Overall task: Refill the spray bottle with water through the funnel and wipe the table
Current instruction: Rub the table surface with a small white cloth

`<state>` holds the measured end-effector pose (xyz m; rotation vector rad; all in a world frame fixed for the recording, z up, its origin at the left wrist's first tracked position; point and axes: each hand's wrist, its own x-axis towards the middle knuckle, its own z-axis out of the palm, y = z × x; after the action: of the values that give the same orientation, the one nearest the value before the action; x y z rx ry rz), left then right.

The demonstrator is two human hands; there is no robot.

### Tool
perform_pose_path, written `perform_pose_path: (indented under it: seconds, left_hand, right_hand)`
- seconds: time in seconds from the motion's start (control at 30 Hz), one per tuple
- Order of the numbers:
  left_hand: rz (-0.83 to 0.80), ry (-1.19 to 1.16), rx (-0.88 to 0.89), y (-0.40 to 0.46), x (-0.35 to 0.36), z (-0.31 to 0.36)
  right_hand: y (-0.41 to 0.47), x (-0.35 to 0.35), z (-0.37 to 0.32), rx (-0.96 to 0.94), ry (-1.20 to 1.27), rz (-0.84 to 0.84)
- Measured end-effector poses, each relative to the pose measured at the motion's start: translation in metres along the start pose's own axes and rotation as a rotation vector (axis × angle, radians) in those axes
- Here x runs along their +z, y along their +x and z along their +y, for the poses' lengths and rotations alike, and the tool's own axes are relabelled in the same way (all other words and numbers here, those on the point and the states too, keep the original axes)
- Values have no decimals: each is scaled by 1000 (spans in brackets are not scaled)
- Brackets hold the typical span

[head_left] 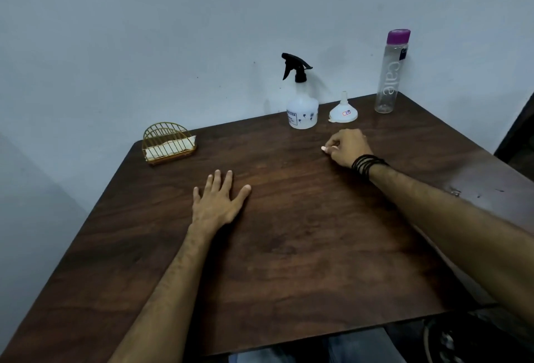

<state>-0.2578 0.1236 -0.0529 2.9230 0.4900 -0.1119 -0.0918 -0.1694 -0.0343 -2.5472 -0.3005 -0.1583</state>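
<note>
Both hands empty; spray bottle (pixel 302 108) stands beyond right grip (pixel 346 147).

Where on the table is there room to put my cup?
The dark wooden table is bare between the left hand and right hand, and nearer you. It's crowded at the back: white spray bottle, white funnel, clear purple-capped bottle. The gold wire napkin holder takes the far left corner.

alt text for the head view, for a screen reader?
A person's left hand lies flat on a dark wooden table while the right hand, fingers curled, rests nearer a spray bottle. An upturned white funnel and a purple-capped clear bottle stand beside it; a wire napkin holder sits far left.
</note>
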Motion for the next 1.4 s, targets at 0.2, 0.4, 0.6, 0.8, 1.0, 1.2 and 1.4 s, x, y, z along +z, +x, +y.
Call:
perform_pose_path:
  seconds: [0.2, 0.4, 0.6, 0.8, 1.0, 1.2, 1.4]
  left_hand:
    - [-1, -6, 8, 15, 3, 1]
    - [54, -4, 4, 22, 3, -24]
    - [81, -12, 7, 21, 5, -24]
    - [81, -13, -5, 21, 4, -23]
    - [75, -16, -33, 19, 4, -18]
    - [61, -4, -57, 9, 7, -14]
    - [25, -15, -75, -6, 8, 4]
  right_hand:
    - [-53, 54, -93, -307, 116, -157]
    - [-68, 94, -152, -510, 155, -263]
    - [-6, 94, -151, -338, 106, -169]
    - [13, 78, -121, -254, 3, -96]
    - [-41, 57, -105, -449, -8, -190]
    - [-105, 35, -90, -697, 131, -362]
    - [-126, -9, -57, -419, 565, -730]
